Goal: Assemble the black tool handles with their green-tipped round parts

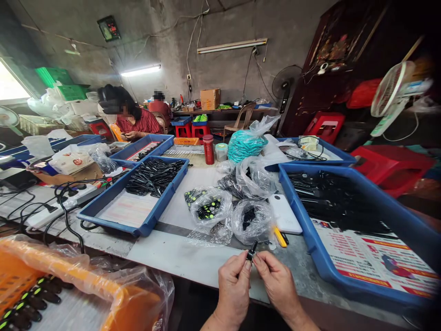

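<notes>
A small black plastic part [252, 250] is pinched between both hands at the table's front edge, its narrow end pointing up. My left hand [234, 281] closes thumb and fingers on its left side. My right hand [275, 278] pinches it from the right, low down. Just beyond the hands stands an open clear bag [251, 223] with black pieces in it. Left of that, another open bag [210, 207] holds black and yellow-green buttons. A yellow-handled tool [280, 236] lies near the right hand, beside a white phone-like slab [285, 214].
Blue trays of black parts flank the work spot, one left [138, 227] and one right [310, 239]. An orange crate [131, 303] lined with plastic is at lower left. Behind stand a red bottle [208, 149] and a bag of teal pieces [246, 142]. Two people sit farther back.
</notes>
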Tool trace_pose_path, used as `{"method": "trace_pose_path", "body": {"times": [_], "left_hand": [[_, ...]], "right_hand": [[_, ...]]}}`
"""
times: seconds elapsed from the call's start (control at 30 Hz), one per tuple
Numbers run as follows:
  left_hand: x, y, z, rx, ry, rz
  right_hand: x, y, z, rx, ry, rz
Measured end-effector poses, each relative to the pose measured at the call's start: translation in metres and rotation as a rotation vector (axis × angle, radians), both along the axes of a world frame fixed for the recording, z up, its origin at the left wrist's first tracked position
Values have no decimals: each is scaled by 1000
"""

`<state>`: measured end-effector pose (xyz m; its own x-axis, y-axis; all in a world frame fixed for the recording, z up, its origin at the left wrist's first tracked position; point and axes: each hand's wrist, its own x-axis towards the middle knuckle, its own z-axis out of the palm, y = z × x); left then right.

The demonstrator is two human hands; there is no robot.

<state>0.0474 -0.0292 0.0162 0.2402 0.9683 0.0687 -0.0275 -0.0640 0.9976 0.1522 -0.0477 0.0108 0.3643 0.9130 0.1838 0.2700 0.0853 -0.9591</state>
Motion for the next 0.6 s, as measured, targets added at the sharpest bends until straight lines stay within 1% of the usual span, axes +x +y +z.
{"method": "trace_pose_path", "body": {"times": [0.07, 0.17, 0.33, 0.4, 0.5, 0.53, 0.6], "left_hand": [[-1, 0, 0, 2, -1, -4], [-2, 1, 0, -1, -2, -12], [-1, 1, 1, 3, -14, -15], [-1, 0, 1, 1, -14, -24], [0, -2, 1, -2, -7, -36], [0, -2, 1, -4, -7, -35], [0, -2, 1, -9, -11, -30]], "right_hand": [[-1, 0, 2, -28, -7, 19], [0, 0, 0, -61, 1, 56], [9, 5, -6, -45, -64, 156], [14, 9, -6, -31, -68, 114], [21, 14, -4, -19, 2, -6], [22, 15, -4, -17, 19, -13], [22, 14, -4, -3, 11, 50]]}}
